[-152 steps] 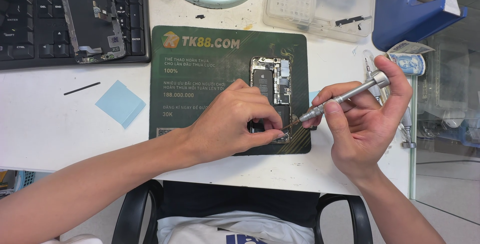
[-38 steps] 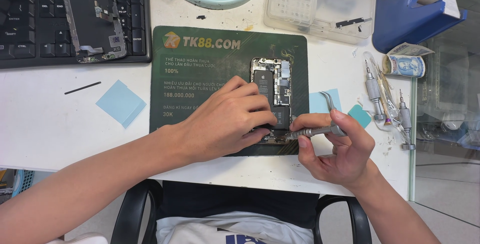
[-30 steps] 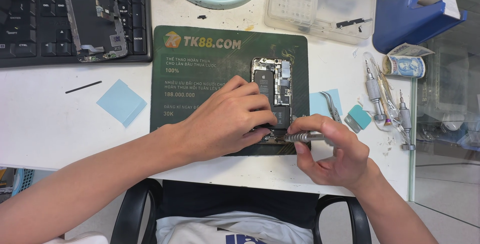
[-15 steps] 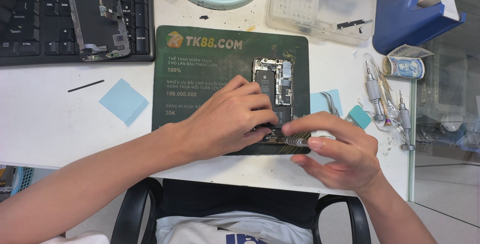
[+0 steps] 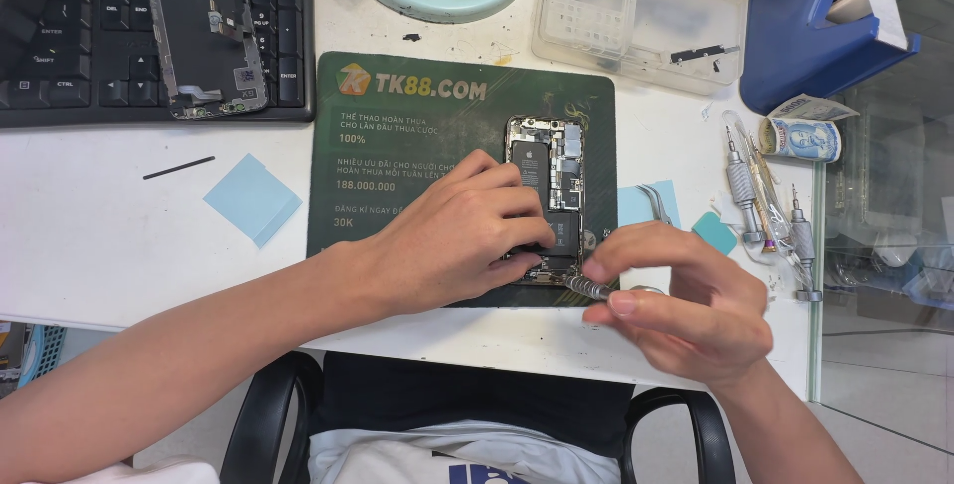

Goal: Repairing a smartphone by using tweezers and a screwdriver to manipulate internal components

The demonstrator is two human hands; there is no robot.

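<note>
A slim metal screwdriver is pinched between the fingertips of the right hand, tip down at the bottom edge of the opened phone, which is pinned flat by the left hand pressed on its lower half. Under both, a dark green mat is laid on the white bench, with spare screwdrivers parked just beyond the right hand.

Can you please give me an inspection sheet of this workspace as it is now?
Surface: white table with dark green rectangular mat.
Job's things: opened phone body on the mat; thin metal screwdriver at its lower end.
Clutter: black keyboard, detached phone screen, clear plastic parts box, spare screwdrivers.
Grippers: left hand presses on the phone; right hand pinches the screwdriver.
Cables: nothing seen.
Surroundings: black chair armrests.
</note>
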